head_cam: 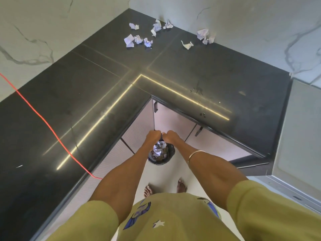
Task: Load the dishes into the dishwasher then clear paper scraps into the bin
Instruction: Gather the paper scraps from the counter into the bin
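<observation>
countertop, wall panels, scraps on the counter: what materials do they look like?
Countertop: dark polished stone, likely granite; it mirrors a light strip and shows joint seams.
Wall panels: white with grey veins, marble or marble-look tile; cannot tell which.
Scraps: crumpled white paper, sharp creases, faint bluish tint.

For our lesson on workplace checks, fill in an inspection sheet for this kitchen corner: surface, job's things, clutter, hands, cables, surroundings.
Surface: dark L-shaped counter, glossy, a few droplets on it.
Job's things: crumpled paper scraps lie on the counter near the back corner; bin on the floor already holds paper.
Clutter: nothing seen.
Hands: left hand and right hand meet, curled, over the bin; what they hold is unclear.
Cables: red cable crosses the counter's left wing.
Surroundings: marble wall, pale cabinets below.
</observation>
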### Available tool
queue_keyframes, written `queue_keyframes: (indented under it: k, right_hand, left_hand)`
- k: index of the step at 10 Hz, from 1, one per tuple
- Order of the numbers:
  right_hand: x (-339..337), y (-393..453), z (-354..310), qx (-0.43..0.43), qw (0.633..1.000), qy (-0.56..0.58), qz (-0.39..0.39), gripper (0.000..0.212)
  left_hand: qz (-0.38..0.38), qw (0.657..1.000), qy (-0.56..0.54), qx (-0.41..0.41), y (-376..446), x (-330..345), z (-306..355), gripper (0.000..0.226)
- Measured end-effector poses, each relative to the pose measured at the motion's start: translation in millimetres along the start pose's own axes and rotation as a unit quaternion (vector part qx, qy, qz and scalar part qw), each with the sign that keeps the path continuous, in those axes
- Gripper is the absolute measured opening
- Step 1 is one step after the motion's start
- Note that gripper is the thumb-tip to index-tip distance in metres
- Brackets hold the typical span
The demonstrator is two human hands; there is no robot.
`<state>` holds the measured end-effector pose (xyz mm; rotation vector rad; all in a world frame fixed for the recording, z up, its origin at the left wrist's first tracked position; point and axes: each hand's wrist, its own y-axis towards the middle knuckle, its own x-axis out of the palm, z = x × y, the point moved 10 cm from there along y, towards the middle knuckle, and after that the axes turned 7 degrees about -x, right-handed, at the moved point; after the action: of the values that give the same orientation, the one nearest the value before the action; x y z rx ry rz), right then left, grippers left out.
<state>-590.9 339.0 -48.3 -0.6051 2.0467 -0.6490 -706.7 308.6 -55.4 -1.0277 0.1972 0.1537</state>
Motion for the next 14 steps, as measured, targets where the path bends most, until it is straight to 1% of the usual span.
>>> queue_keyframes:
  k: [1,2,3,4,5,6,7,8,9,10,11,12,13,14]
  right_hand:
    - [-33,1,-27,-0.089,0.988,0.015,0.122,0.024]
    - [-77,-9,-53,-0.146,0.957,0.079,0.238,0.033]
    - [-115,-7,-71,-0.162,0.942,0.085,0.282,0.037]
    - [-146,2,-70,-0.154,0.937,0.077,0.305,0.038]
    - [-174,23,-61,-0.146,0.935,0.07,0.317,0.036]
    - [-208,48,-53,-0.144,0.926,0.056,0.345,0.029]
    - [-242,76,-43,-0.144,0.922,0.07,0.352,0.034]
    - [-273,102,-30,-0.126,0.924,0.083,0.35,0.033]
    - [-302,127,-27,-0.13,0.927,0.076,0.343,0.036]
    - [-335,154,-22,-0.122,0.928,0.077,0.343,0.037]
    - [-361,173,-23,-0.123,0.928,0.089,0.34,0.039]
    - [-381,189,-28,-0.128,0.927,0.094,0.339,0.039]
    - [-403,205,-29,-0.114,0.926,0.104,0.344,0.039]
    - [-423,224,-27,-0.091,0.931,0.12,0.332,0.043]
  left_hand:
    - [0.033,0.984,0.127,0.119,-13,-6,39,0.035]
    - [0.086,0.951,0.19,0.228,-20,-16,81,0.049]
    - [0.118,0.929,0.181,0.301,-29,-24,123,0.053]
    - [0.115,0.915,0.19,0.336,-40,-23,162,0.05]
    - [0.12,0.907,0.199,0.352,-27,-19,194,0.051]
    - [0.128,0.908,0.186,0.352,-11,-16,223,0.048]
    - [0.148,0.907,0.155,0.364,-1,-15,256,0.038]
    - [0.161,0.911,0.146,0.349,18,-9,287,0.042]
    - [0.168,0.915,0.129,0.343,37,1,326,0.042]
    - [0.166,0.92,0.11,0.338,48,15,361,0.037]
    - [0.144,0.924,0.132,0.33,65,34,379,0.041]
    - [0.141,0.919,0.16,0.33,86,45,397,0.046]
    - [0.128,0.922,0.167,0.324,102,52,418,0.048]
    - [0.115,0.92,0.186,0.326,125,61,442,0.051]
